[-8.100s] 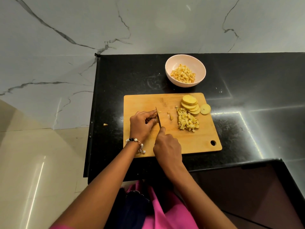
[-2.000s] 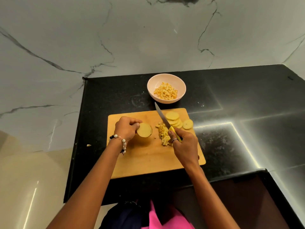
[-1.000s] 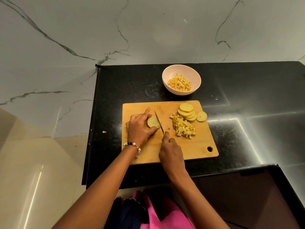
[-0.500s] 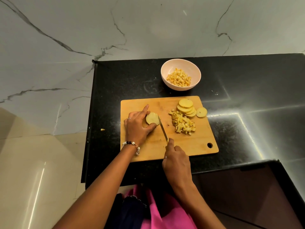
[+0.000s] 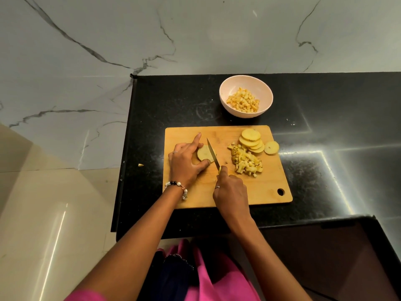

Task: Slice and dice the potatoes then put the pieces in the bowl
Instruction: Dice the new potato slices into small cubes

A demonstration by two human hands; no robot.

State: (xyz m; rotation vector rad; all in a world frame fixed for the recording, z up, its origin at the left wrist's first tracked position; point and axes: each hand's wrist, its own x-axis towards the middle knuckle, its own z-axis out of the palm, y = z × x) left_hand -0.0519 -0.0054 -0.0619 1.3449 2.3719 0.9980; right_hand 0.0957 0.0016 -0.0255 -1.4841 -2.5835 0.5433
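On the wooden cutting board [image 5: 256, 192], my left hand [image 5: 186, 162] pins a round potato slice [image 5: 202, 154] flat between thumb and fingers. My right hand [image 5: 231, 192] grips a knife [image 5: 212, 154] whose blade lies across the right side of that slice. A pile of diced potato [image 5: 246, 162] sits to the right on the board. Behind it lies a stack of potato slices [image 5: 251, 141], with one single slice [image 5: 271, 147] at the board's right edge. The pale bowl [image 5: 225, 89] beyond the board holds diced potato pieces [image 5: 243, 103].
The board rests on a black counter [image 5: 325, 118] whose left edge drops off next to the board. One small potato scrap [image 5: 140, 164] lies on the pale floor to the left. A marble wall [image 5: 195, 35] stands behind the counter.
My left hand laid a slice flat on the board's left part. The knife moved from beside the slice onto it, blade across its right side.
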